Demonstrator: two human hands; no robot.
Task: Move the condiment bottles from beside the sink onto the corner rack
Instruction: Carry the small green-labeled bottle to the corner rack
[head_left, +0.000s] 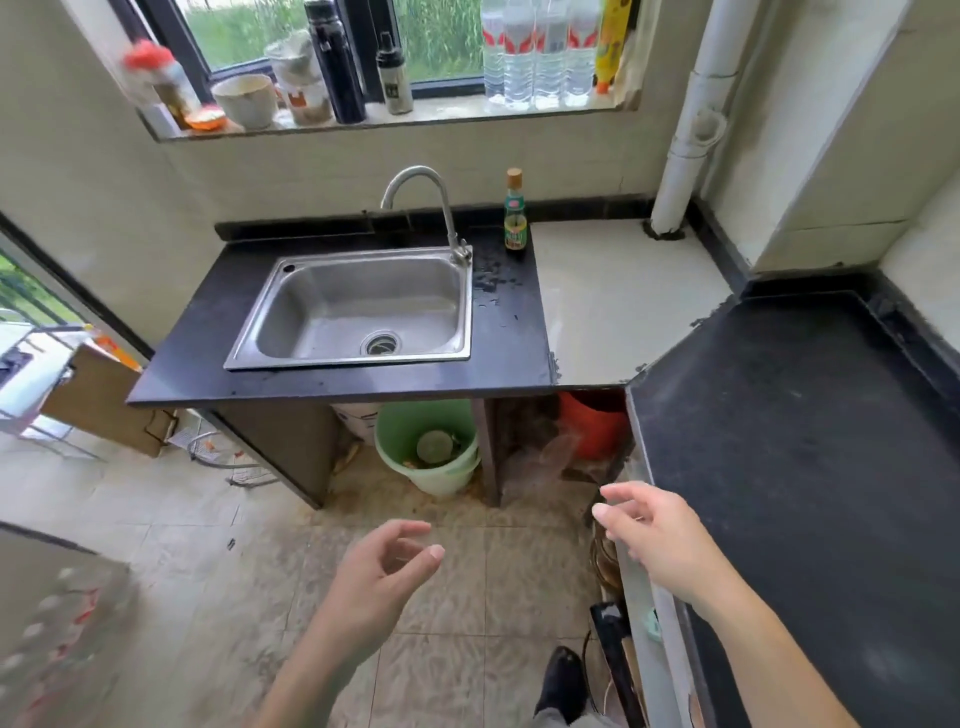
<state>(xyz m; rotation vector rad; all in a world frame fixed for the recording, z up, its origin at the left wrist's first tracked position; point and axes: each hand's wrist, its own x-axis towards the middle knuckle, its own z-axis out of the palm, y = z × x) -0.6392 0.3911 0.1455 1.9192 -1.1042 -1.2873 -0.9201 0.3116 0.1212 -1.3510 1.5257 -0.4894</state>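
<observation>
One condiment bottle (515, 215) with a tan cap, green label and dark liquid stands upright on the black counter, just right of the faucet (422, 195) and behind the steel sink (358, 307). Both of my hands hover low over the floor, far in front of the counter. My left hand (382, 571) has its fingers loosely curled and apart, holding nothing. My right hand (652, 530) is open too, fingers spread, near the front edge of the dark right-hand counter. No corner rack is recognisable in view.
The windowsill (395, 117) carries a black flask, a spray bottle, jars, a cup and several water bottles. A white pipe (685, 135) runs down the corner. Under the counter sit a green bucket (428, 452) and a red tub (592, 421). A cardboard box (98, 400) lies at left.
</observation>
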